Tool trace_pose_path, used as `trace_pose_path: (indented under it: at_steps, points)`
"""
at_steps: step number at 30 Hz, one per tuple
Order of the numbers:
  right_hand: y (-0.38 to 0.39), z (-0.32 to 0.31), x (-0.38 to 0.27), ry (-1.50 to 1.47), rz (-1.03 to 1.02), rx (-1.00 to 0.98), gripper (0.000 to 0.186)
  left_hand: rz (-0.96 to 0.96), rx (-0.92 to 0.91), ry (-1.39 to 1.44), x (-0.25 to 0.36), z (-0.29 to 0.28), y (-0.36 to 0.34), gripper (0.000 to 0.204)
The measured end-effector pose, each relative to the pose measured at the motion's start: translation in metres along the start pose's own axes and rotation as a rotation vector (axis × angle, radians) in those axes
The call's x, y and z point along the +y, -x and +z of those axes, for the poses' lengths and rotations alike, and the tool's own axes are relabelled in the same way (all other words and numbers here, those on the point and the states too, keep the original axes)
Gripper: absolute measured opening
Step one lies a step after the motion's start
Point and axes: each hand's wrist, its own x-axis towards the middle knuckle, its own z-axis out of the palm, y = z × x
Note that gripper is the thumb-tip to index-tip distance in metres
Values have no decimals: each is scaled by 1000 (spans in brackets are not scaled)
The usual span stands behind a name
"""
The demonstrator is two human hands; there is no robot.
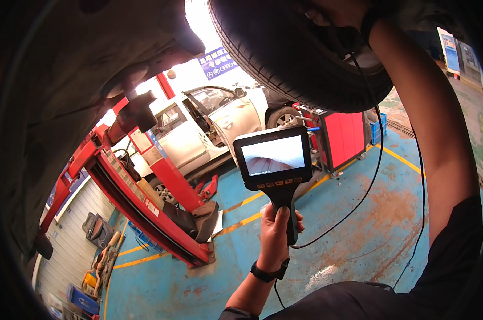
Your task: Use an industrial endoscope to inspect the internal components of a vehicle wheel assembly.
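My left hand [274,240] is wrapped round the handle of a black handheld borescope [291,210], held upright with the thumb along the grip. Its lit screen [273,156] shows a pale, blurry surface with a darker patch. A thin black cable [379,170] leaves the bottom of the handle and loops up toward the wheel. My right hand [340,13] is raised at the top, beside the inner side of a raised car's tyre [284,58]. Its fingers look curled in the shade; what they hold is hidden.
The raised car's dark underbody [65,85] fills the upper left. A red lift post [145,208] stands at left, and a white car [199,133] with an open door is behind it. A red tool cabinet [347,138] stands beyond the screen. Blue floor [358,234] has yellow lines.
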Motion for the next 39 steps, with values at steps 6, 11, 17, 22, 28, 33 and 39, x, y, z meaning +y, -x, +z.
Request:
trace_pose_path:
  at_steps: [6,11,17,22,28,33,39]
  points:
    - [1,-22,7,-6,-45,-306,20,7,-7,-5,-1,6,-3,32]
    - [-15,-52,23,422,-205,-151,15,-4,6,-19,-4,22,-8,34]
    - [-13,-18,31,1387,-815,426,23,49,42,-41,6,19,-3,42]
    - [-7,-22,29,1165,-646,524,22,96,46,-94,16,42,-7,45]
    - [-7,-37,24,1166,-810,459,17,193,23,-176,31,70,-18,43]
    - [-2,-31,23,1089,-919,536,22,137,-9,-185,40,76,-24,45]
    - [-13,-34,31,867,-814,382,23,146,-93,-159,41,91,-36,46]
